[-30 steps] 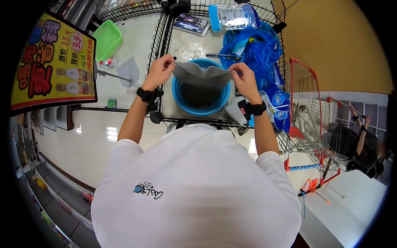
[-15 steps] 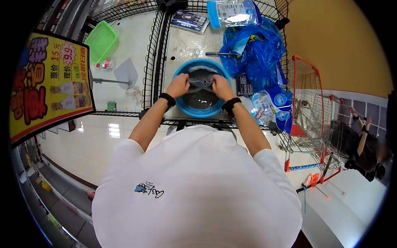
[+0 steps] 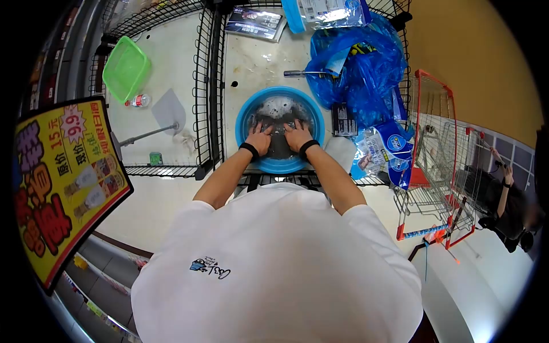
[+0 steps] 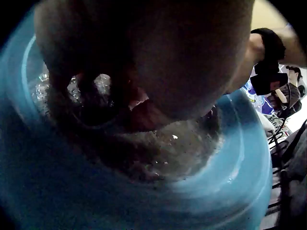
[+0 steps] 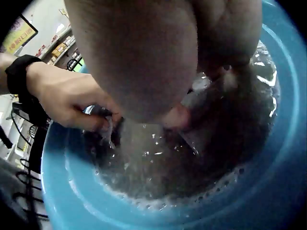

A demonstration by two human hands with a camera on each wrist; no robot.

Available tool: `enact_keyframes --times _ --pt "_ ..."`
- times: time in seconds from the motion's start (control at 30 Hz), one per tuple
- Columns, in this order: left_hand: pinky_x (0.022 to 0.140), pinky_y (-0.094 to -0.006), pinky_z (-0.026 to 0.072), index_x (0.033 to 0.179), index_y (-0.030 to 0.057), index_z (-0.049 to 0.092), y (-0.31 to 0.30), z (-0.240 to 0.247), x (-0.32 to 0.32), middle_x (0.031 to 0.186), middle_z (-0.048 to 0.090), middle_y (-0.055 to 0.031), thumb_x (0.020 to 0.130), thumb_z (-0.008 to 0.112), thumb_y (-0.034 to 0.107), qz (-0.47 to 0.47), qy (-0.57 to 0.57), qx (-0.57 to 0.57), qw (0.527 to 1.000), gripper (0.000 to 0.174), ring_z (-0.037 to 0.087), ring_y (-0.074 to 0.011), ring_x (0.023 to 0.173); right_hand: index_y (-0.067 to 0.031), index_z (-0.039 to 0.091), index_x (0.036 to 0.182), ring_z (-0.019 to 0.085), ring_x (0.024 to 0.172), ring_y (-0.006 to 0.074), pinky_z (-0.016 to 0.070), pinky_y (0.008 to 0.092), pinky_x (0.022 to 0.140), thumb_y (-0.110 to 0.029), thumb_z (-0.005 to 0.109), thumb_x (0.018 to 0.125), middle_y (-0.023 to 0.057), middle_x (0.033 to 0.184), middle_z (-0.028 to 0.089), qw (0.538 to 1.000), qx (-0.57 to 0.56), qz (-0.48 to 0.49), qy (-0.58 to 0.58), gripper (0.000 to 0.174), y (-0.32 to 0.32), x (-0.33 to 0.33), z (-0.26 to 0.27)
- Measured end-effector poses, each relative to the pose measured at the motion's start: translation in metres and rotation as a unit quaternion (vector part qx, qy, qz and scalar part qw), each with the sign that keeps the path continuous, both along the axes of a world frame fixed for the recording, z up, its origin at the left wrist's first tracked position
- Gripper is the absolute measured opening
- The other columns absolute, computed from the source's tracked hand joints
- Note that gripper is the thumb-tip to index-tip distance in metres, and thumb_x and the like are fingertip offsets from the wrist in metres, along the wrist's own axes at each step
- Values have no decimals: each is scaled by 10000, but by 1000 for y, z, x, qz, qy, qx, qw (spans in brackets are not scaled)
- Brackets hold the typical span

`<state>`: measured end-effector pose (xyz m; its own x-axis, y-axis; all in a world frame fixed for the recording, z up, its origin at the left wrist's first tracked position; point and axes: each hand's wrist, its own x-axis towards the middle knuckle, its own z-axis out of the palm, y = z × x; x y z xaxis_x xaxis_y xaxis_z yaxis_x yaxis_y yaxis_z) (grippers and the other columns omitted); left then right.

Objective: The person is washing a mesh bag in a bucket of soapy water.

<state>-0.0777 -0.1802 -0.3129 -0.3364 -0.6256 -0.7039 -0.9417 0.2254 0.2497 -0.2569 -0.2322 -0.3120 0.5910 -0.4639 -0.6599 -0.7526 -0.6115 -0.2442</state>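
Note:
A round blue basin (image 3: 245,106) holds murky dark water (image 3: 280,147) with white foam (image 3: 277,104) at its far side. Both hands are down in it, side by side. My left hand (image 3: 259,139) has its fingers spread forward into the water, and my right hand (image 3: 297,136) does likewise, pressing down on a grey cloth (image 3: 279,122). Most of the cloth is hidden by the water and the hands. In the right wrist view the left hand (image 5: 72,100) dips its fingertips at the water's surface, close inside the basin's rim.
A blue plastic bag (image 3: 372,74), a blue-and-white package (image 3: 377,151) and a black box (image 3: 343,120) lie right of the basin. A wire divider (image 3: 209,86) stands left, with a green basket (image 3: 127,68) beyond. A shopping cart (image 3: 434,160) and a person (image 3: 503,194) are at right.
The grey cloth, held up stretched between both hands above the basin, was lowered and bunched into the water. The hands moved down and closer together, and the fingers have spread from their pinch.

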Motion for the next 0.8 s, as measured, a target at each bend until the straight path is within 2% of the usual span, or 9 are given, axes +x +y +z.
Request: enact_keyframes --times 0.1,0.17,0.23,0.3,0.4,0.47,0.57,0.7,0.8 --pt "1075 -613 275 1184 47 621 -14 -19 6 1556 250 -68 851 507 170 5 0 46 999 373 204 -448 1407 -110 581 1271 218 1413 412 234 596 1116 -110 495 896 58 1550 262 995 70 10 66 386 -12 9 -6" --pt "1059 -631 292 1174 33 613 -14 -33 4 1557 246 -76 836 532 179 12 6 84 996 377 203 -462 1403 -90 625 1203 283 1375 410 273 617 1076 -173 410 951 59 1498 352 999 40 -9 28 342 -8 5 -17" --pt "1053 -633 300 1177 15 602 -14 -22 5 1530 299 -94 844 515 162 -24 -4 47 999 375 227 -467 1392 -84 621 1206 282 1373 413 271 622 1074 -180 411 953 67 1490 360 999 42 -4 29 342 -9 5 -15" --pt "1052 -614 308 1186 17 604 -15 -10 2 1507 328 -110 848 517 166 -10 8 19 1000 379 259 -458 1379 -78 616 1208 281 1371 415 269 626 1072 -187 413 955 75 1482 368 999 40 1 29 343 -9 6 -11" --pt "1059 -592 304 1184 20 606 -13 -6 2 1484 348 -156 865 503 183 19 25 -49 998 373 293 -458 1362 -64 616 1200 244 1385 438 265 629 1067 -192 423 951 102 1503 337 999 -25 -25 -13 341 -1 7 -8" --pt "1068 -588 292 1175 20 606 -14 -7 3 1484 340 -187 878 488 197 31 30 -91 995 365 295 -466 1357 -52 650 1138 216 1387 468 242 629 1071 -200 429 945 158 1493 342 989 -125 -43 -58 329 1 6 -9" --pt "1073 -554 300 1182 6 597 -15 -7 0 1443 383 -223 933 424 223 30 -27 -156 987 373 302 -459 1346 -46 684 1071 210 1377 500 206 621 1086 -222 440 937 207 1464 368 981 -172 -58 -66 330 6 9 -25" --pt "1091 -565 250 1162 -1 609 -14 -12 -6 1420 410 -253 946 378 245 31 -47 -182 982 401 298 -482 1341 -51 706 1011 196 1372 523 167 632 1094 -253 451 930 229 1447 383 978 -200 -49 -43 334 8 14 -12" --pt "1101 -585 216 1133 5 632 -9 -31 -4 1412 418 -272 938 374 258 17 -52 -209 976 411 300 -499 1336 -60 684 1074 202 1361 542 148 649 1092 -261 453 925 237 1448 378 984 -164 -63 -38 341 0 9 -17"
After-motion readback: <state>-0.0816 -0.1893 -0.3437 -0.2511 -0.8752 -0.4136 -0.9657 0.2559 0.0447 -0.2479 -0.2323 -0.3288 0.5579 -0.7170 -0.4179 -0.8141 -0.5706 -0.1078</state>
